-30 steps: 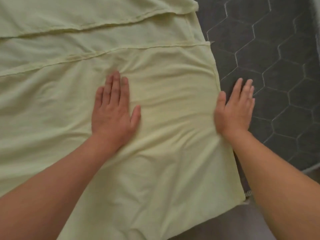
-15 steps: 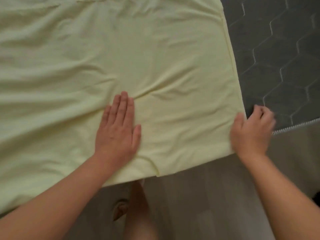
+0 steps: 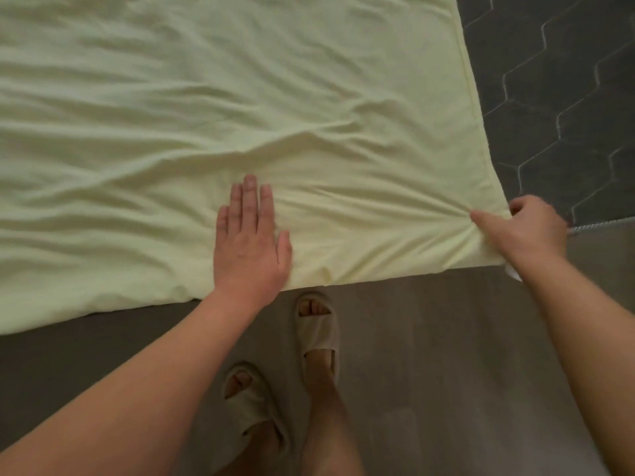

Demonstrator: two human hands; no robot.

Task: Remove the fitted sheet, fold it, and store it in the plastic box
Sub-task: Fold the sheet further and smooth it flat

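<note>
Yellow sheet (image 3: 240, 97) corner in right hand (image 3: 532, 231)

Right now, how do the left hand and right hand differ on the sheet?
The left hand lies flat, fingers straight; the right hand is curled. The left hand presses the sheet down; the right hand pinches its corner. The left hand sits along the near edge, the right hand beside the grey mattress. Both touch the sheet.
</note>
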